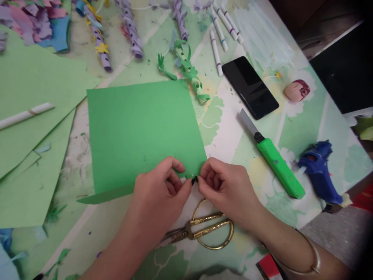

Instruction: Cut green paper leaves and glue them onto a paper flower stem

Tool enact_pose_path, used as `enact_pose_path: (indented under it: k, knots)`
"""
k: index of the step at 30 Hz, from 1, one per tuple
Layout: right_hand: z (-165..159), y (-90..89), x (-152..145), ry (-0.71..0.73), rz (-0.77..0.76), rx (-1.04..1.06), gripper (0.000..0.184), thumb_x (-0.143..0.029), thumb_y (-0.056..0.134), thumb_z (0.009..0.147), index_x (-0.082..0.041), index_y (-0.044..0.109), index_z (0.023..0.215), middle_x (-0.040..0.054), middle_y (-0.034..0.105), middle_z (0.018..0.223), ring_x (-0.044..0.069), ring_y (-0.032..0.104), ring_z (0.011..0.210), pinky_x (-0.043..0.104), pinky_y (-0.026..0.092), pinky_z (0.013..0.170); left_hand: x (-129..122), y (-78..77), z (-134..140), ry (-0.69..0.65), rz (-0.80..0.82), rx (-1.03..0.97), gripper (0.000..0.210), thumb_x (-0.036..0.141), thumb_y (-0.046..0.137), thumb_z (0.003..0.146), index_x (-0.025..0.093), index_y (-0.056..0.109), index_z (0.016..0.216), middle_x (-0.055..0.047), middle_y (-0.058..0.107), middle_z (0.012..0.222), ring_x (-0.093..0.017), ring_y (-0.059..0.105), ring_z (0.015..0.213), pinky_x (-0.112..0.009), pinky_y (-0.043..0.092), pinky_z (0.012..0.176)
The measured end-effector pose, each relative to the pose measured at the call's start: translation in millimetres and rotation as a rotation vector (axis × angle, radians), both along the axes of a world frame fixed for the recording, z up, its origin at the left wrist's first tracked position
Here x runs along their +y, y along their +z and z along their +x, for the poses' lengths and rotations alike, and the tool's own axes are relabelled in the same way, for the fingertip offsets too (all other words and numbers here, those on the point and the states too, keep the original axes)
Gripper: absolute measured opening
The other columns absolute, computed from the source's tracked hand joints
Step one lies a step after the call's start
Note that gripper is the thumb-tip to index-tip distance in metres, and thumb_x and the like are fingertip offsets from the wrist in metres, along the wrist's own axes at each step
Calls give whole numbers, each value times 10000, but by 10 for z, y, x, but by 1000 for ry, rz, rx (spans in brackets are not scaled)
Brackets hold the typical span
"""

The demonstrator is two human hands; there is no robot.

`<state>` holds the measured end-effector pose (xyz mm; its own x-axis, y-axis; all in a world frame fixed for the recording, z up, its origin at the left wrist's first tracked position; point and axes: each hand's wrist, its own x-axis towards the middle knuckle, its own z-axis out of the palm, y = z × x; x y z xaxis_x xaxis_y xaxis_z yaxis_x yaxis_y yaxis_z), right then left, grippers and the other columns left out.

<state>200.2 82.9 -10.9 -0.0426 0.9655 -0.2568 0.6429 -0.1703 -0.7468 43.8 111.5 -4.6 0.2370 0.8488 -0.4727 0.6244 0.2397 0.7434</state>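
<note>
A sheet of green paper (140,132) lies flat on the table, its near edge curled up along a fold. My left hand (163,198) is closed in a pinch on that near edge, close to the right corner. Beside it, almost touching, my right hand (225,186) pinches the same corner with thumb and forefinger. The fingertips meet, and the exact bit of paper between them is mostly hidden. Gold-handled scissors (214,229) lie under and between my wrists, their blades partly covered by my left arm.
To the right lie a green utility knife (279,167) with its blade out, a blue glue gun (319,169), a black phone (250,86) and a rounded pink object (296,90). Several markers (216,52) and decorated paper tubes (129,29) sit behind. Light green sheets (32,77) cover the left.
</note>
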Motion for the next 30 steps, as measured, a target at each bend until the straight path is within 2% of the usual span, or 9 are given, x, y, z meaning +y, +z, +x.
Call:
enact_pose_path:
  k: [4, 6, 9, 12, 16, 21, 25, 30]
  knots:
    - [34, -2, -12, -149, -18, 198, 90, -152, 549, 750, -194, 482, 706, -65, 468, 552, 61, 435, 469, 174, 338, 426, -6, -26, 11, 1, 13, 9, 77, 272, 563, 739, 219, 521, 777, 78, 535, 487, -102, 532, 359, -187, 355, 371]
    - [53, -3, -15, -165, -24, 230, 72, -140, 544, 754, -196, 508, 780, -67, 474, 584, 57, 424, 467, 170, 334, 420, -7, -23, 14, 13, -12, -5, 54, 261, 553, 745, 214, 529, 759, 79, 522, 482, -97, 527, 343, -181, 349, 354]
    - [82, -4, 2, -49, -2, 185, 127, -145, 564, 760, -197, 553, 876, -58, 498, 667, 51, 412, 484, 185, 353, 468, -6, -6, 13, 19, -74, -29, 51, 248, 547, 747, 202, 531, 731, 79, 509, 488, -89, 524, 324, -168, 340, 325]
    - [105, 3, 39, 74, 44, 90, 114, -156, 611, 739, -181, 579, 845, -42, 492, 710, 61, 428, 539, 202, 358, 523, -10, 2, 5, 38, -113, -69, 60, 250, 545, 751, 199, 514, 746, 86, 490, 510, -85, 521, 312, -158, 332, 295]
    - [125, 13, 61, 162, 87, 22, 119, -131, 615, 723, -167, 578, 829, -35, 486, 708, 79, 436, 589, 209, 341, 553, -23, 4, -16, 30, -64, -157, 84, 239, 525, 769, 203, 515, 845, 97, 470, 528, -72, 506, 307, -145, 324, 293]
    - [126, -23, 36, 163, 98, 118, 103, -88, 573, 709, -165, 566, 777, -37, 509, 701, 77, 435, 590, 199, 323, 550, -45, 11, -47, -33, -25, -252, 207, 210, 537, 750, 181, 567, 953, 77, 499, 572, -60, 504, 334, -142, 342, 317]
    - [120, -43, 30, 158, 105, 222, 66, -106, 569, 718, -155, 588, 759, -37, 519, 672, 77, 437, 576, 191, 328, 529, -86, 19, -68, -38, -6, -320, 135, 253, 585, 726, 154, 589, 818, 64, 518, 530, -55, 472, 324, -138, 314, 304]
    - [91, -1, -9, 144, 131, 338, 51, -184, 579, 748, -139, 579, 771, -45, 504, 642, 57, 407, 497, 171, 315, 451, -194, 98, -115, -23, 81, -339, 162, 302, 584, 755, 142, 603, 758, 50, 521, 442, -59, 418, 302, -153, 324, 310]
